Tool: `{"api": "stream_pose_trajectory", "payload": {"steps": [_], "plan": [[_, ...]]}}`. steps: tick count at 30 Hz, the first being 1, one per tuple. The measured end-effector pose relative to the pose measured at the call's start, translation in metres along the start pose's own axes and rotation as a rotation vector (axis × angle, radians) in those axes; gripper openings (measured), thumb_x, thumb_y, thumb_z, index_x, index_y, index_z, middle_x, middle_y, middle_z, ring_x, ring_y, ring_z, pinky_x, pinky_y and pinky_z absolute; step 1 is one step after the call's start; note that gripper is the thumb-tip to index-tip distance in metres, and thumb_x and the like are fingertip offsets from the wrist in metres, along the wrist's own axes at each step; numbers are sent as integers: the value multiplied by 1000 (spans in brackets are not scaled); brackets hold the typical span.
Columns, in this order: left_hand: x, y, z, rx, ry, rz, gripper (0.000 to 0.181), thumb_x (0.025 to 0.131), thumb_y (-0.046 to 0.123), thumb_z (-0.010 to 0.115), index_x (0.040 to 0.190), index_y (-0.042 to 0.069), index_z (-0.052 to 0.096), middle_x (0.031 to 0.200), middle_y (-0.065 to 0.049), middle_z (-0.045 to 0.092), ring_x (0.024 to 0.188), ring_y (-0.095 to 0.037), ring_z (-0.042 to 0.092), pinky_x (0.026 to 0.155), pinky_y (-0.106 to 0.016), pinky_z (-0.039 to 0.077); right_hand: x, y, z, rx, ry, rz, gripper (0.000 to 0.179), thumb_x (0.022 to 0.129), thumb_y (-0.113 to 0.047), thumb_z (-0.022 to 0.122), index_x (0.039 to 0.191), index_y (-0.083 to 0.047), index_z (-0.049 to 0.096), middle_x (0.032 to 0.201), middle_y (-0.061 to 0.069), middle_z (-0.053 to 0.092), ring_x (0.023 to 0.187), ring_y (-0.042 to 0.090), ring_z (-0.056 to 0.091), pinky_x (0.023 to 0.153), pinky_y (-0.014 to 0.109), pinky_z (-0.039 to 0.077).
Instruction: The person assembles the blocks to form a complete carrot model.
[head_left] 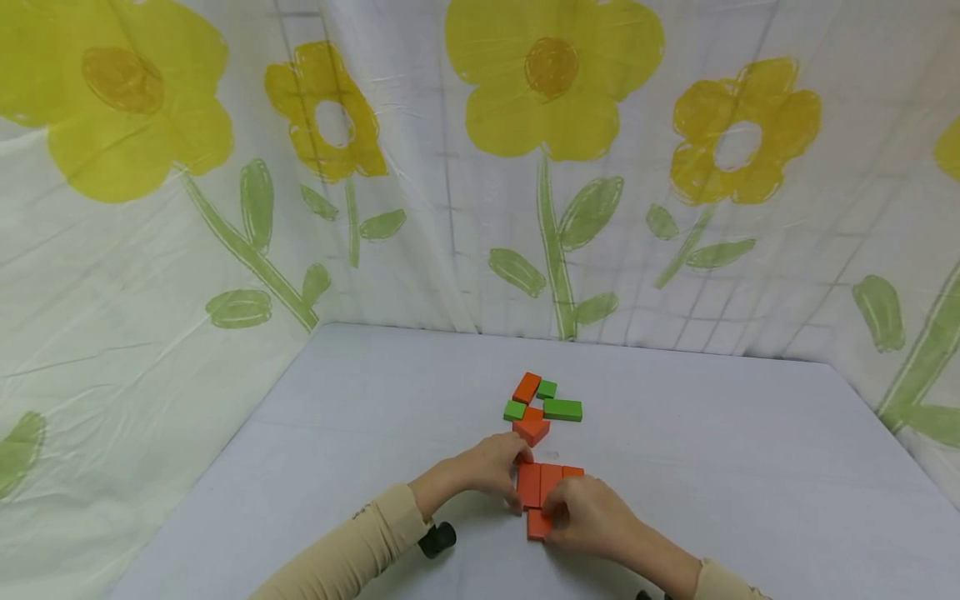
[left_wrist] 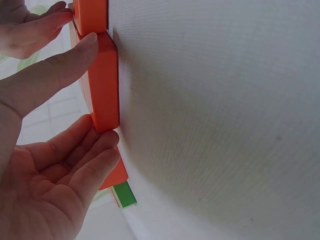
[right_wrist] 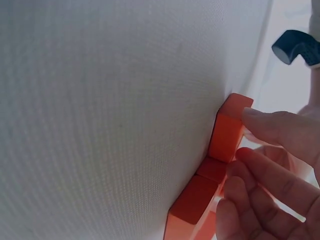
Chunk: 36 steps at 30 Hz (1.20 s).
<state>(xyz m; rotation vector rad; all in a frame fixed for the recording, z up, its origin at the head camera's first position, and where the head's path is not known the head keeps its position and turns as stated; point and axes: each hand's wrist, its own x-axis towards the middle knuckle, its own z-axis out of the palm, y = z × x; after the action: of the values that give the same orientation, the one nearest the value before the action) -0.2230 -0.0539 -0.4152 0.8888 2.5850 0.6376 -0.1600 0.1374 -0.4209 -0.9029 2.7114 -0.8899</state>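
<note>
Three orange-red blocks stand side by side in front of me: a left block, a middle block and a right block. Against their near side lies a lower orange-red block. My left hand spans the left block, with the thumb near one end and the fingertips at the other, as the left wrist view shows. My right hand pinches the lower block between thumb and index finger. In the right wrist view its thumb presses that block's near end, and the other fingers curl beside it.
Farther back lie an orange wedge-shaped block, a tilted orange block, a long green block and two small green blocks. A flowered curtain hangs behind the white table.
</note>
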Motion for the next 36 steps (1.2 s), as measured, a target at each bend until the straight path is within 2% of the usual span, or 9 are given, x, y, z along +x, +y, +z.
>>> {"api": "stream_pose_trajectory", "payload": {"steps": [11, 15, 21, 26, 31, 36], "plan": [[-1, -1, -1, 6, 6, 4, 48, 68, 15, 90, 107, 5, 64, 91, 6, 54, 84, -6, 47, 77, -19, 44, 5, 0, -6, -2, 2, -1, 17, 72, -13, 84, 84, -6, 74, 70, -11, 61, 64, 2, 46, 59, 22, 43], [-1, -1, -1, 17, 1, -3, 48, 68, 16, 90, 107, 5, 64, 92, 6, 54, 84, -6, 47, 78, -20, 45, 12, 3, -20, -21, 73, 35, 13, 75, -13, 82, 83, -8, 74, 70, -9, 60, 63, 5, 47, 55, 22, 43], [-2, -1, -3, 22, -4, -13, 48, 69, 17, 89, 108, 7, 63, 94, 6, 54, 87, -6, 48, 79, -21, 45, 44, 24, -41, -39, 233, 160, 7, 82, -10, 75, 87, -4, 75, 74, -2, 65, 66, 10, 55, 57, 25, 47], [-2, -3, -2, 18, -6, -10, 49, 69, 18, 90, 108, 6, 63, 94, 6, 54, 86, -6, 48, 79, -20, 45, 79, 42, -41, -87, 275, 248, 10, 83, -13, 75, 87, -4, 75, 79, 3, 68, 68, 15, 57, 58, 28, 48], [-1, -2, -2, 14, -9, 4, 49, 68, 17, 90, 108, 5, 63, 94, 5, 54, 85, -5, 47, 78, -19, 44, 104, 47, -41, -157, 226, 255, 19, 81, -13, 77, 95, -1, 74, 88, 7, 69, 78, 21, 62, 65, 34, 51], [-1, 1, -2, 7, -9, 13, 48, 68, 16, 90, 107, 5, 63, 94, 5, 55, 84, -5, 47, 78, -19, 45, 114, 46, -43, -200, 95, 191, 20, 80, -7, 78, 97, 1, 73, 92, 9, 69, 85, 24, 63, 75, 37, 52]]}}
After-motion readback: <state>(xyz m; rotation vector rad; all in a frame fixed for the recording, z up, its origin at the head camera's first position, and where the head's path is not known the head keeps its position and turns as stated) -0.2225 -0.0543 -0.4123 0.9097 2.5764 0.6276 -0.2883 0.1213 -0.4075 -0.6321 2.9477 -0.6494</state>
